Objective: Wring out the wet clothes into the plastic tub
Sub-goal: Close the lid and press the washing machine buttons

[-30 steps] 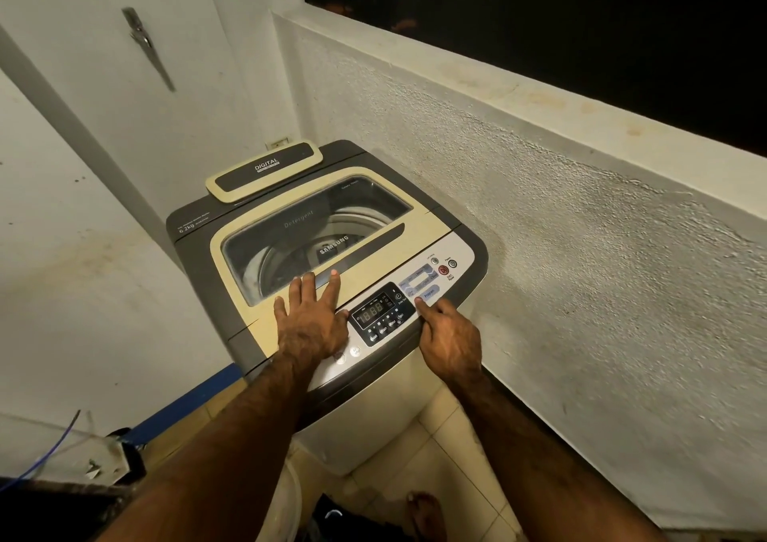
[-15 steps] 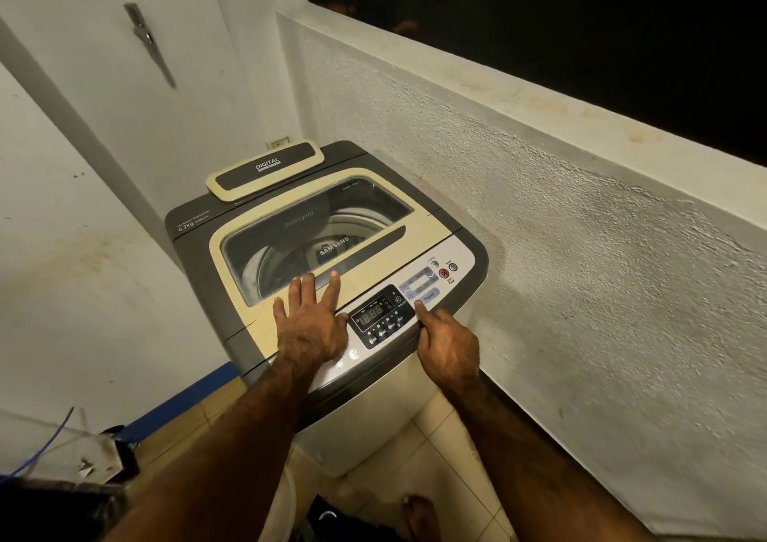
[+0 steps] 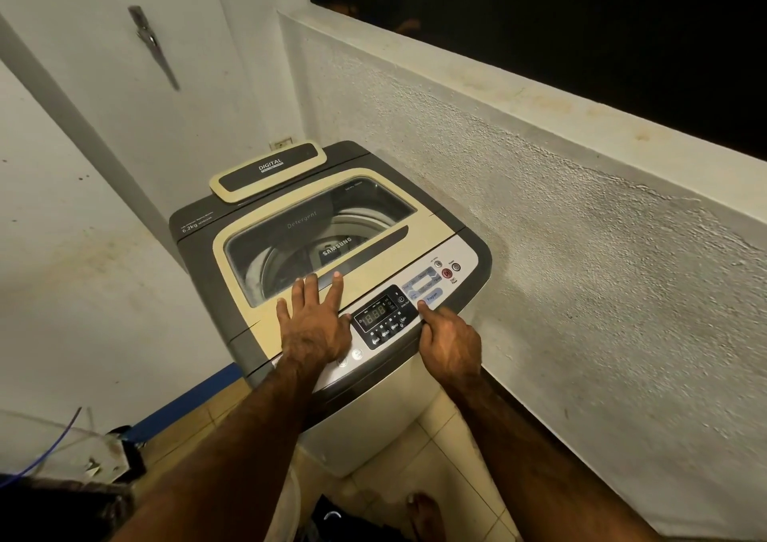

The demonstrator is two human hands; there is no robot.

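Note:
A top-loading washing machine (image 3: 440, 232) stands in the corner with its cream lid (image 3: 373, 288) closed. Through the lid's window I see the drum, and no clothes can be made out inside. My left hand (image 3: 313, 325) lies flat on the front of the lid, fingers straight and spread. My right hand (image 3: 450, 344) has its index finger stretched onto the control panel (image 3: 382, 317) by the blue button marked Program, the other fingers curled under. The panel's display is lit. A pale rounded object (image 3: 288, 500), possibly a tub, shows below my left forearm.
A rough white parapet wall (image 3: 581, 251) runs close along the machine's right side. My bare foot (image 3: 423, 514) stands on the tiled floor next to a dark item (image 3: 328, 516). A clear sheet with a blue wire (image 3: 54, 442) lies at lower left.

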